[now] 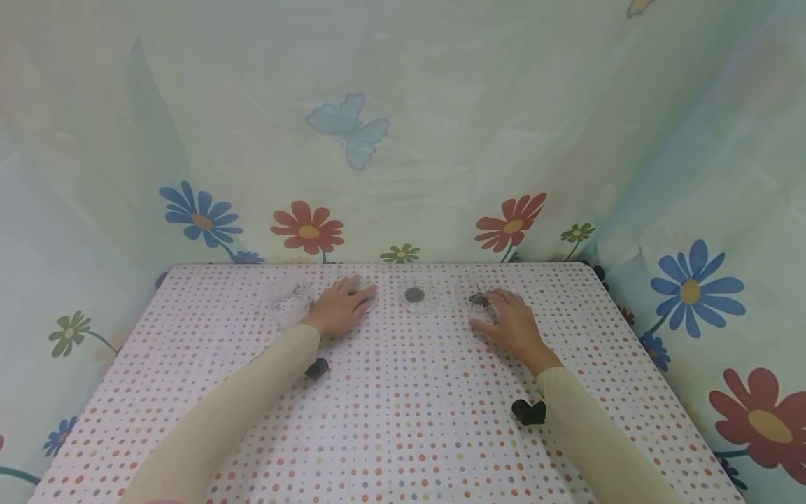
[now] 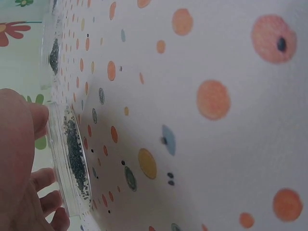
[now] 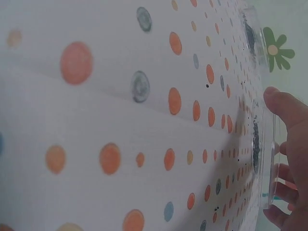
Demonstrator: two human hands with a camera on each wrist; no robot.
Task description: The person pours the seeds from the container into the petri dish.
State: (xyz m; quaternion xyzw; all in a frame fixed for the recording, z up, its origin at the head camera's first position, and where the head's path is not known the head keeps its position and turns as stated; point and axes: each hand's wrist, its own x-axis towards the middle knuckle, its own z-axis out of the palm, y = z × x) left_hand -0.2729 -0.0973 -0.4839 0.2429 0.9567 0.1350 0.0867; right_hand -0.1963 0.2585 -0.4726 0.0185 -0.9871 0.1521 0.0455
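Several clear round petri dishes with dark granules stand in a row near the table's back edge. My left hand [image 1: 342, 308] spans one petri dish [image 2: 57, 159] from above. In the left wrist view the thumb is at one side of its rim and the fingers [image 2: 50, 202] curl at the other. My right hand [image 1: 511, 325] holds the rightmost petri dish [image 3: 266, 178] the same way, thumb and fingers at opposite sides of the rim. Between the hands sits another petri dish [image 1: 415, 295] with a dark heap, untouched. The leftmost petri dish [image 1: 292, 302] lies beside my left wrist, its granules more scattered.
The table [image 1: 403, 420] has a white cover with coloured dots, and a few stray dark grains lie on it. Behind it hangs a flowered curtain [image 1: 441, 154], which also runs along both sides. A black piece [image 1: 317, 369] shows beside the left sleeve, another [image 1: 529, 413] beside the right.
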